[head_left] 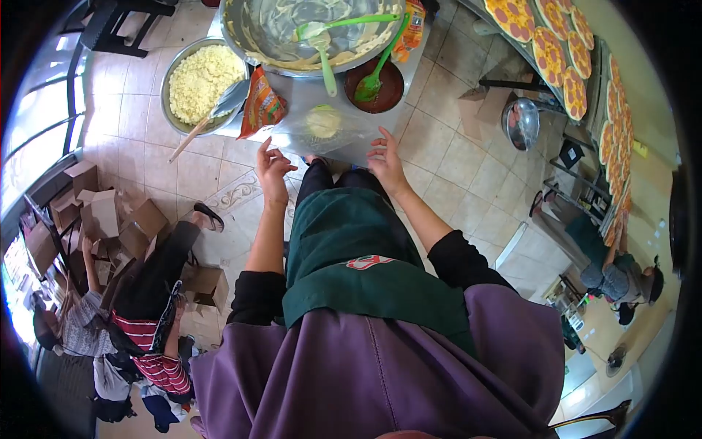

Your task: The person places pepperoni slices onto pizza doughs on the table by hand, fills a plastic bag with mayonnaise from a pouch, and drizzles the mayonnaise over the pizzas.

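Note:
A pale round lump (323,122), perhaps dough, lies under or inside a clear plastic sheet or bag (355,133) at the near edge of the metal table. My left hand (274,172) hovers off the sheet's left corner, its fingers apart and partly curled. On the other side, my right hand (387,162) is held near the sheet's right end, index finger stretched out and the others loosely bent. I see nothing held in either hand. An orange packet (262,104) stands close beyond my left hand. Past my right hand sits a pan of red sauce (391,89) with a green spatula (368,88) in it.
A large batter-smeared bowl (241,36) holds green utensils. Left of it, a bowl of grated cheese (203,82) has a wooden-handled tool across its rim. Racks of topped pizzas (548,55) stand at right. Cardboard boxes (102,212) and people occupy the left; another person (614,274) is at right.

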Demonstrator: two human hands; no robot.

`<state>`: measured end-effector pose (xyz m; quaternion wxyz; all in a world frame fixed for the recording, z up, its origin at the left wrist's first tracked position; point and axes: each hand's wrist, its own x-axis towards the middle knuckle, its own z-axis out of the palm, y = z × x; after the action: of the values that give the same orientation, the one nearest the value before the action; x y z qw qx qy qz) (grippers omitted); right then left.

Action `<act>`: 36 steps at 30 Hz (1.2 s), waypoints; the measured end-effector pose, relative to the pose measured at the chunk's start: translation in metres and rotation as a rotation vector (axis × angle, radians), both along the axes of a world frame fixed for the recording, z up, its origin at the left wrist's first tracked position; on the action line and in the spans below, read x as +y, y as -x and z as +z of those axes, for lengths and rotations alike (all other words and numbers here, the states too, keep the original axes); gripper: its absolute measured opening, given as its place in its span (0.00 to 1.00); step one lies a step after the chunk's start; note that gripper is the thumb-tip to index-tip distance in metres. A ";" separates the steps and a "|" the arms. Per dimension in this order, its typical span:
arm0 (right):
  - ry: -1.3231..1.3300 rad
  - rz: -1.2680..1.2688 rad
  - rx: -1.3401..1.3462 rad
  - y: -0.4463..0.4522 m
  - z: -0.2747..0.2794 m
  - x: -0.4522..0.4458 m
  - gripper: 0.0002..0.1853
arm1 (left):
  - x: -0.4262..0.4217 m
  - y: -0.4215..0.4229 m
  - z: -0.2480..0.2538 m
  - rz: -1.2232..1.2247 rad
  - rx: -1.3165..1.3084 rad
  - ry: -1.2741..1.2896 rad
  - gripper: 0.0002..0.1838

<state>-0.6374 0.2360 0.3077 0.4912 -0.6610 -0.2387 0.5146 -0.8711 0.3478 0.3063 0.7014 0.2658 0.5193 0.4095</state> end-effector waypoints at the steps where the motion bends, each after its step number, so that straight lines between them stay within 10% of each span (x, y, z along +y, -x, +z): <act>1: -0.009 0.006 0.001 0.001 -0.005 0.002 0.40 | -0.002 0.002 -0.019 -0.102 0.123 -0.004 0.35; 7: -0.148 0.232 -0.398 0.007 -0.042 0.059 0.52 | 0.035 -0.012 -0.059 -0.644 0.530 -0.375 0.41; 10: -0.271 0.375 -0.252 0.012 -0.029 0.088 0.41 | 0.065 -0.023 -0.049 -0.615 0.269 -0.552 0.36; 11: 0.089 0.225 -0.022 0.017 -0.033 0.085 0.38 | 0.067 -0.024 -0.053 -0.606 0.276 -0.546 0.32; 12: -0.090 0.313 -0.309 0.017 -0.035 0.086 0.35 | 0.062 -0.028 -0.073 -0.472 0.383 -0.711 0.26; 14: -0.306 0.385 -0.598 0.020 -0.033 0.091 0.31 | 0.065 -0.029 -0.063 -0.512 0.351 -0.644 0.17; 25: -0.159 0.206 -0.214 0.019 -0.011 0.102 0.04 | 0.059 -0.044 -0.054 -0.389 0.196 -0.434 0.18; 36: -0.083 0.174 -0.133 0.020 -0.001 0.092 0.02 | 0.057 -0.043 -0.032 -0.483 0.198 -0.417 0.15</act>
<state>-0.6571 0.3284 0.3068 0.4548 -0.6495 -0.3484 0.4999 -0.8281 0.4052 0.2742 0.6550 0.5574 0.4120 0.3010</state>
